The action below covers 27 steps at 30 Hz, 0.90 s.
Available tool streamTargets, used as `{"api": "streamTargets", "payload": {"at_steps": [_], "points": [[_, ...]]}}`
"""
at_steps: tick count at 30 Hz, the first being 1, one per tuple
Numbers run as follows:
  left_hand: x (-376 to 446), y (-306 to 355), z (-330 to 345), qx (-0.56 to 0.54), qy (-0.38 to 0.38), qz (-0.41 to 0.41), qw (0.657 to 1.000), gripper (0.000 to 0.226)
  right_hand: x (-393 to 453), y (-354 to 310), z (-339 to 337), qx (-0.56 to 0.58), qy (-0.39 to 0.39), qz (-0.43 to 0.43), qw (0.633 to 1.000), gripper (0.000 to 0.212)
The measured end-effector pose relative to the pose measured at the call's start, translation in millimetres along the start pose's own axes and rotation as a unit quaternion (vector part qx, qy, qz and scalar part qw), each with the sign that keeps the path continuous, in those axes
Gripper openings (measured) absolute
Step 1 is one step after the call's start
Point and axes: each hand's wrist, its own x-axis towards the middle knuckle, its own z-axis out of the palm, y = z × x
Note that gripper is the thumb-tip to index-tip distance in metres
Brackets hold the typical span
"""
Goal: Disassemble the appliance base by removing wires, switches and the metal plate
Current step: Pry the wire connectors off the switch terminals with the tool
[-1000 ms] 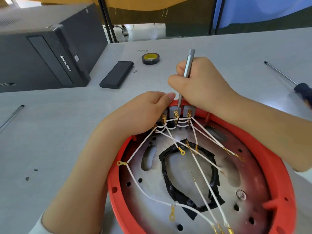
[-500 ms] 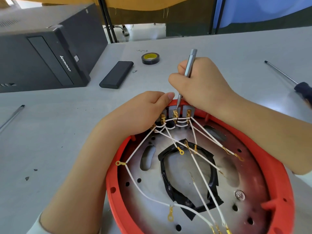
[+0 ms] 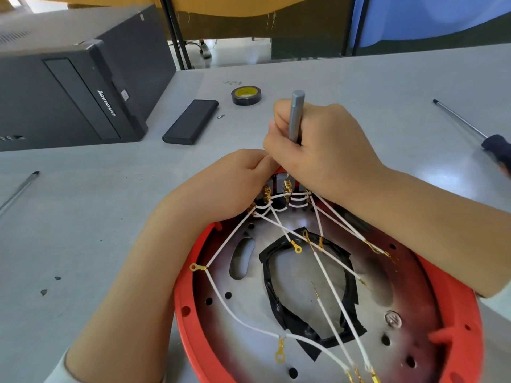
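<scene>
Your right hand (image 3: 323, 145) gripped the grey screwdriver (image 3: 296, 114) upright, its tip hidden at the switches (image 3: 286, 186) beneath your fingers. Your left hand (image 3: 235, 181) curled over the red appliance base (image 3: 188, 308) rim beside it, what it grasped hidden. White wires (image 3: 331, 294) fanned toward you across the metal plate (image 3: 304, 286).

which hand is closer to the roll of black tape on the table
Right. The right hand, gripping the grey screwdriver, sits just beside and nearer the camera than the tape roll. The left hand rests lower, at the red base's switches.
</scene>
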Motion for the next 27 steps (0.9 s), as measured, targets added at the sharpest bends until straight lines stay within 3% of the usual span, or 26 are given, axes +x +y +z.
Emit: {"api": "streamTargets", "payload": {"at_steps": [11,18,27], "points": [[0,0,1,-0.006,-0.007,-0.009,1.000,0.055,0,5,0,0.063,-0.011,-0.010,0.998,0.041],[-1,2,-1,-0.011,-0.004,-0.005,1.000,0.053,-1,3,-2,0.009,-0.016,-0.055,0.998,0.038],[0,3,-1,-0.017,-0.018,-0.016,1.000,0.053,13,12,6,0.127,-0.065,0.129,0.981,0.045]]}}
